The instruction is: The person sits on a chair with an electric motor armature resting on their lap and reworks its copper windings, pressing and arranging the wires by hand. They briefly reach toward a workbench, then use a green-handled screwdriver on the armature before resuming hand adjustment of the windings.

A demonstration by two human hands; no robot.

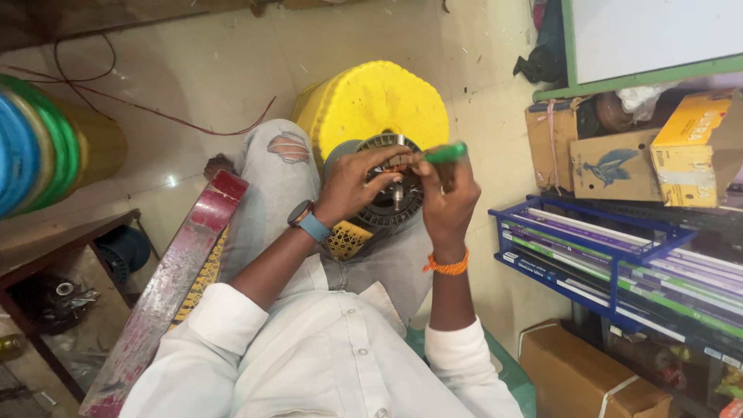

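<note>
Fingers [387, 159] of your left hand [356, 186] pinch the motor's [391, 193] copper wires at twelve o'clock; your right hand [449, 197] grips a green tool [446, 152]. Winding looks partly done.

Floor [217, 70]: pale glossy tiles, scuffed, light glare left of centre. Thin red wire [178, 120] trails across it. Spools [39, 147], blue, green, yellow, at left edge. Low wooden shelf [46, 255] bottom left, metal scraps inside. Red worn plank [174, 279] slants beside it. Right: blue wire rack [619, 248] with long flat packs, cardboard boxes [611, 162] above, another box [588, 379] below. Green-framed white board [650, 39] top right.
</note>
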